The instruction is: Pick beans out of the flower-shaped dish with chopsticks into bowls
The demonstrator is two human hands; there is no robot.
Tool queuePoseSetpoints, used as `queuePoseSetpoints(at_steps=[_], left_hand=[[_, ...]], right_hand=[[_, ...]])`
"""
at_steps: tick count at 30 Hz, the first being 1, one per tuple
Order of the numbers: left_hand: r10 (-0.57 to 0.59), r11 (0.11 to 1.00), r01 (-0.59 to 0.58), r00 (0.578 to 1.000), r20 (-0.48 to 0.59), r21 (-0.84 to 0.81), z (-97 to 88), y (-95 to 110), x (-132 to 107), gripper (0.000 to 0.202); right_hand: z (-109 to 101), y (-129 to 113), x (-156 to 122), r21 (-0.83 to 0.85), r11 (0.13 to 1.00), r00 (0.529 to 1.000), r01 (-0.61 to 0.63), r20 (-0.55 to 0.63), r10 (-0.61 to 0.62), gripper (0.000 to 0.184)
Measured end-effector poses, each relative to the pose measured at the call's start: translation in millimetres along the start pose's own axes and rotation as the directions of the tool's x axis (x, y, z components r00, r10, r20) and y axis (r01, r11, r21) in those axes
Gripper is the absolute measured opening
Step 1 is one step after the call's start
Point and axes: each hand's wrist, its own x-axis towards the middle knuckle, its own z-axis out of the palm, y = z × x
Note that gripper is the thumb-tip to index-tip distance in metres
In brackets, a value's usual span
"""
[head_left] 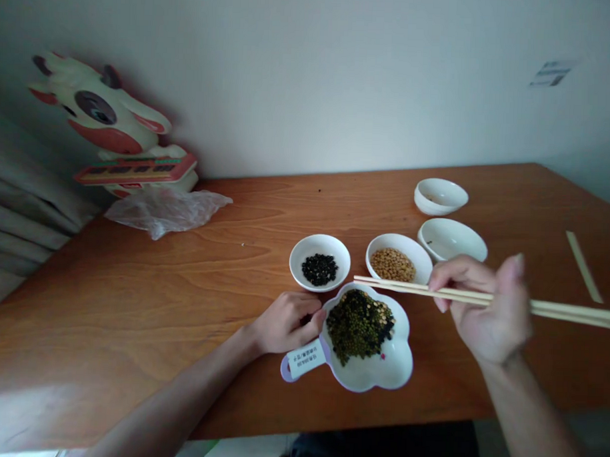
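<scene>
The left hand [288, 323] sits at the near side of a flower-shaped white dish [393, 368], its fingers curled and their tips against the dish's upper left rim; whether it grips the dish, I can't tell. A white label [307, 359] lies on the dish's handle, just below that hand. The dish holds a heap of mixed green and black beans [359, 326].

The right hand [489, 308] pinches a pair of wooden chopsticks [423, 290], their tips reaching over the top of the dish without touching the beans.

Just past the dish, a white bowl [296, 261] of black beans [319, 270] stands beside a white bowl [379, 248] of tan beans [392, 265]. Farther right are two more white bowls [457, 237] [440, 195]. A paper strip [584, 267] lies near the counter's [107, 301] right edge. A plastic bag [165, 210] and a cartoon cow cutout [99, 108] sit at the far left corner.
</scene>
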Motion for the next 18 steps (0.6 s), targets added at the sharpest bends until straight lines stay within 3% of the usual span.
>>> queuePoseSetpoints(at_steps=[3, 9, 14, 17, 18], left_hand=[[-0.001, 1.000, 0.001, 1.000, -0.010, 0.029, 0.9, -2.4, -0.1, 0.041], [-0.021, 0.996, 0.026, 0.998, -0.058, 0.083, 4.0, -6.1, -0.7, 0.044], [-0.057, 0.992, 0.066, 0.994, -0.090, 0.103, 8.3, -11.2, -1.8, 0.046], [-0.092, 0.990, 0.100, 0.992, -0.082, 0.102, 10.7, -15.3, -2.0, 0.027], [-0.103, 0.989, 0.111, 0.992, -0.077, 0.101, 11.2, -16.6, -2.0, 0.032]], right_hand=[[-7.0, 23.6, -32.4, 0.067, 0.995, 0.997, -0.074, -0.028, 0.076, 0.061], [-13.3, 59.3, -47.8, 0.144, 0.951, 0.956, -0.272, 0.152, 0.251, 0.032], [-12.1, 78.6, -41.6, 0.216, 0.910, 0.924, -0.353, 0.231, 0.304, 0.037], [-14.0, 82.0, -39.5, 0.248, 0.892, 0.912, -0.377, 0.266, 0.312, 0.038], [-15.3, 82.0, -38.7, 0.257, 0.887, 0.909, -0.383, 0.277, 0.312, 0.038]])
